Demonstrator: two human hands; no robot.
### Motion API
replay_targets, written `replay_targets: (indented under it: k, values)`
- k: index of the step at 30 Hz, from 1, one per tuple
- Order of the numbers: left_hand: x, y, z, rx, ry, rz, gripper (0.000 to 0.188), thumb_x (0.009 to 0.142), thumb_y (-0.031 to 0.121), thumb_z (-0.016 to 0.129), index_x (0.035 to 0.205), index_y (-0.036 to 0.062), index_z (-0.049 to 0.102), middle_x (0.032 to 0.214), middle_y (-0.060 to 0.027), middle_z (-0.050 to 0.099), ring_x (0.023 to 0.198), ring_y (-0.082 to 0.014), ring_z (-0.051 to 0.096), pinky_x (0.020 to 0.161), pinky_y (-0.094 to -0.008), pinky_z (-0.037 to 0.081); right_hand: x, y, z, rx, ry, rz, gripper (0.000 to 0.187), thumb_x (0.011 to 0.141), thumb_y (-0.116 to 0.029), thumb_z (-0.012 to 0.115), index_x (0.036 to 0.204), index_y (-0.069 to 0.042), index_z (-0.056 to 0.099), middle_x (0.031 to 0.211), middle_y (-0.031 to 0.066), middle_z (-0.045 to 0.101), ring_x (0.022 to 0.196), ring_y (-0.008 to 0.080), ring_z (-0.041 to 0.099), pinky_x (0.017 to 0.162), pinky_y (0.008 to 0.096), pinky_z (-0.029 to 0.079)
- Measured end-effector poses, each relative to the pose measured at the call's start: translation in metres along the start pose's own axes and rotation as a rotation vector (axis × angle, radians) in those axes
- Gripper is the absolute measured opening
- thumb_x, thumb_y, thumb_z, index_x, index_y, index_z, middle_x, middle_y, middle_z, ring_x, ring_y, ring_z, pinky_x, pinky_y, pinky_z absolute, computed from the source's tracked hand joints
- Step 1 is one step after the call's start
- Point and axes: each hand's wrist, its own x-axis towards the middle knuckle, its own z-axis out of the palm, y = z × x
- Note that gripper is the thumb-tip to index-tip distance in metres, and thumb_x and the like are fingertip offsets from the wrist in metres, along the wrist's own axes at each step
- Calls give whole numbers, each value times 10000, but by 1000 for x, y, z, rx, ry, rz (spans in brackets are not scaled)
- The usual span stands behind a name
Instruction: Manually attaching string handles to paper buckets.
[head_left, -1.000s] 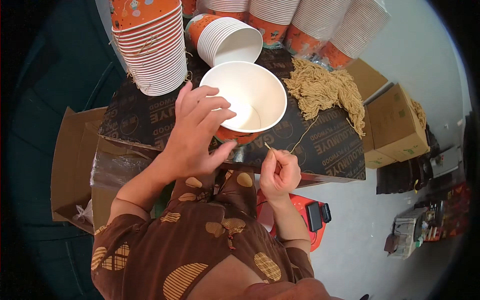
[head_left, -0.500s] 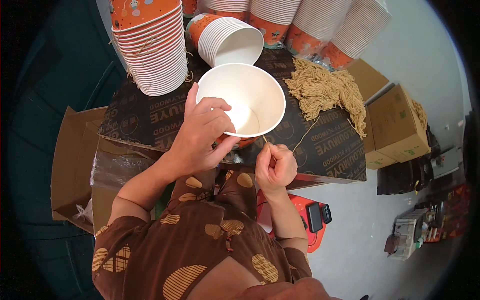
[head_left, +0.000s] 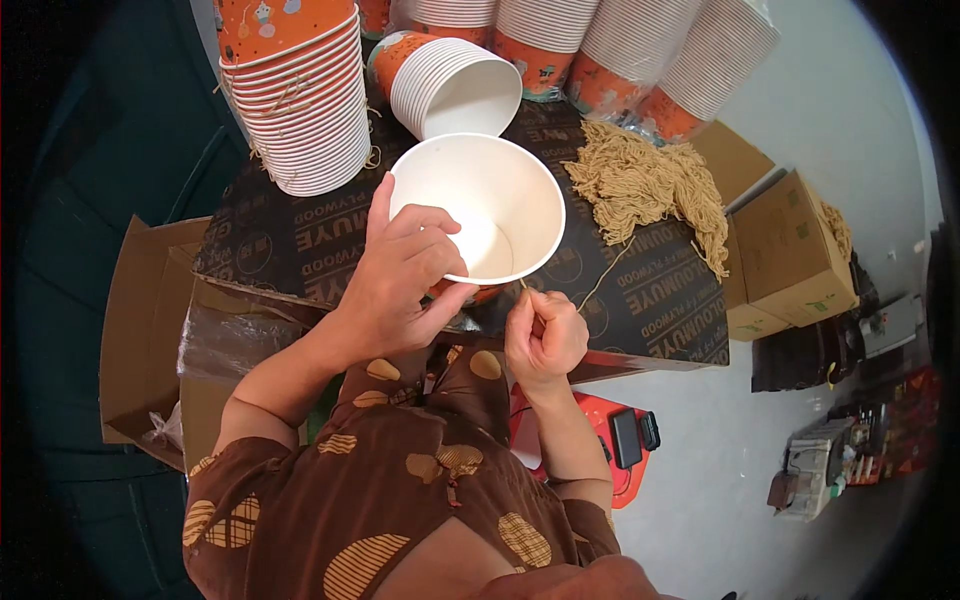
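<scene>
A white-lined paper bucket [head_left: 520, 205] with an orange printed outside is tipped so that its mouth faces me. My left hand [head_left: 400, 270] grips its near left rim, fingers inside and thumb outside. Just below the near rim, my right hand [head_left: 546, 337] is closed in a pinch on a thin tan cord [head_left: 610, 268]. A short end of cord sticks up from the fingertips toward the bucket wall; whether it passes through the wall is hidden. The other part runs right to a heap of tan cords [head_left: 650, 180] on the dark plywood table [head_left: 680, 315].
A tall nested stack of buckets [head_left: 310, 125] with cords hanging from it stands at the left. Another stack [head_left: 430, 90] lies on its side behind my bucket. Plastic-wrapped stacks [head_left: 635, 55] line the back. Cardboard boxes [head_left: 800, 235] sit right; a red stool [head_left: 630, 480] is below.
The whole view has shifted slightly. The bucket and both hands sit a little lower in it, and both grips look the same.
</scene>
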Motion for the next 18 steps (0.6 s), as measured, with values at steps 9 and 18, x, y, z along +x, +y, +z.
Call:
replay_targets:
  k: [9, 18]
  values:
    - [5, 5, -8, -11, -28, 4, 284, 685, 52, 749, 906, 88, 573, 776, -33, 554, 932, -263, 588, 1079, -616, 172, 4, 0, 2, 10, -19, -3, 156, 762, 116, 667, 812, 6, 570, 541, 48, 473, 421, 144, 450, 418, 252, 369]
    - [57, -15, -21, -204, -577, -35, 297, 853, 44, 548, 1147, 50, 592, 915, -82, 636, 927, -275, 602, 1117, -490, 245, 8, 2, 5, 23, -18, -30, 185, 722, 128, 669, 799, 5, 554, 536, 58, 445, 409, 184, 439, 393, 295, 335]
